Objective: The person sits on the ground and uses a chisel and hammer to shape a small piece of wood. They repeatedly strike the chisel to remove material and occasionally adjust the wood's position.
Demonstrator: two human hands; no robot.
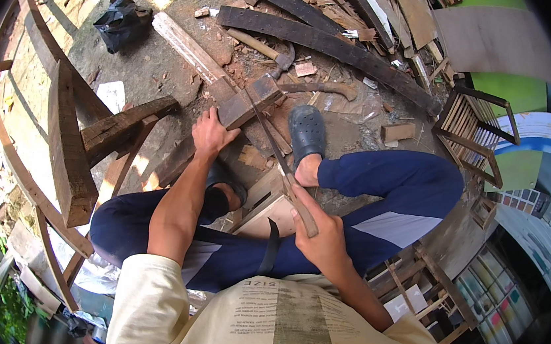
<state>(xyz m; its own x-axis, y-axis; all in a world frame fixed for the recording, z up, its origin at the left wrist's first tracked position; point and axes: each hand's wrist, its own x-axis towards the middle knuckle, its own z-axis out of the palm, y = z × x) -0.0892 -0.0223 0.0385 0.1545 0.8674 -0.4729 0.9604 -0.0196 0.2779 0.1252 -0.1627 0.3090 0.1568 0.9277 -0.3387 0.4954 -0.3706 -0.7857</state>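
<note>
My right hand [321,235] is closed around the wooden handle of a handsaw [272,138]. Its narrow, dark blade runs up and to the left, lying against a short brown wooden block [250,105]. With fingers bent over the block's near left end, my left hand [210,134] grips it. The block rests crosswise by a longer timber with flaking whitish paint [188,45]. Whether the saw's teeth have entered the wood, I cannot tell. Just beyond the block lies a claw hammer [261,46]. A curved wooden handle [323,88] sticks out to the block's right.
Long dark curved planks [327,47] and scrap wood lie at the back. A black plastic bag [120,23] sits at the far left, above leaning timbers [69,145]. A slatted wooden frame [475,131] stands at right. My feet in dark clogs [306,134] flank the work.
</note>
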